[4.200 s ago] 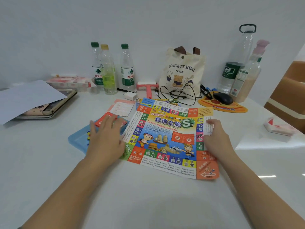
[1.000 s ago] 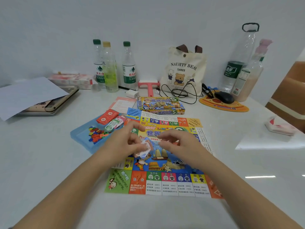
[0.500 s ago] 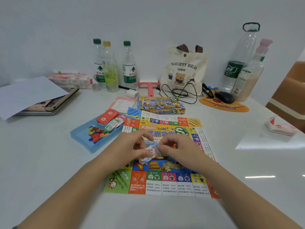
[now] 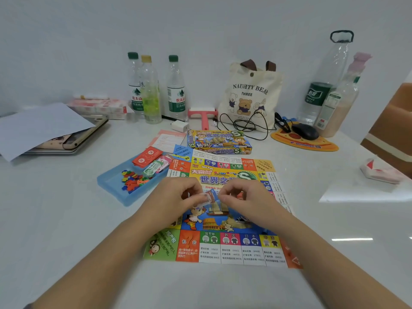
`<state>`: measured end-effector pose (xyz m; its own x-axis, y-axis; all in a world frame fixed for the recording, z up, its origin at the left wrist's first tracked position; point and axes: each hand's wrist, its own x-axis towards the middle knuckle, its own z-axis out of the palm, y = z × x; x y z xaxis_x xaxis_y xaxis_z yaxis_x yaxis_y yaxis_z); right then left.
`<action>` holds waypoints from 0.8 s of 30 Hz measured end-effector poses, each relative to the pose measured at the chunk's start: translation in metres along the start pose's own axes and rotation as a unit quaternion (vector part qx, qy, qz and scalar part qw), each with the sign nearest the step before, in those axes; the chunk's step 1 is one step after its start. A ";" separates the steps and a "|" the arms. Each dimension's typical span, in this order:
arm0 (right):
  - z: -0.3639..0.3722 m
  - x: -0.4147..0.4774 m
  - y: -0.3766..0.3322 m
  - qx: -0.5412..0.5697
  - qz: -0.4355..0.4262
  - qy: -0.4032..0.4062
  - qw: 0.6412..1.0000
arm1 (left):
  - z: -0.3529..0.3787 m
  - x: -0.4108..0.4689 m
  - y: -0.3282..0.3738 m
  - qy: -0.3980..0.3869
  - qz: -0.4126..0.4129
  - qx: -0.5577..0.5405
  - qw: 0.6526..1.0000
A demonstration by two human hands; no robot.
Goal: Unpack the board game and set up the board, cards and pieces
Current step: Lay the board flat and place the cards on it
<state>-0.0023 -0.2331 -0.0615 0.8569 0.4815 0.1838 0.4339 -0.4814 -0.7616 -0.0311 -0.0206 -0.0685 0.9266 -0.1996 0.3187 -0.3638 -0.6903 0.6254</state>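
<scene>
Card packet (image 4: 207,198) lifted slightly rightward.

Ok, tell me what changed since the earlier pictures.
The board slid toward the person, uncovering the game box. The left grip and right grip left its edges and now pinch a small packet above its middle. The blue tray stayed put.

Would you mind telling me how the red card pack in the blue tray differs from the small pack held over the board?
The red card pack lies untouched at the far end of the blue tray; the small pack is pinched between the left hand and right hand above the board. The red card pack is red with white marks; the small pack looks pale with reddish and blue print. Both are small, flat bundles.
</scene>
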 end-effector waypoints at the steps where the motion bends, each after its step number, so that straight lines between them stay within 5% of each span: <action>1: 0.000 0.000 0.001 -0.005 -0.001 0.001 1.000 | 0.000 0.000 0.000 -0.002 0.003 0.004 1.000; 18: 0.003 0.000 0.000 -0.070 -0.035 -0.016 0.997 | 0.002 0.001 0.000 -0.026 0.053 0.114 0.992; 24: -0.006 0.001 0.007 -0.065 0.032 -0.079 0.994 | -0.010 0.004 -0.018 0.114 -0.051 0.244 0.962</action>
<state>0.0032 -0.2404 -0.0623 0.8341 0.5509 0.0291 0.4204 -0.6006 -0.6802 -0.0217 -0.0023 -0.0715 0.8895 0.0059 0.4570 -0.1326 -0.9535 0.2705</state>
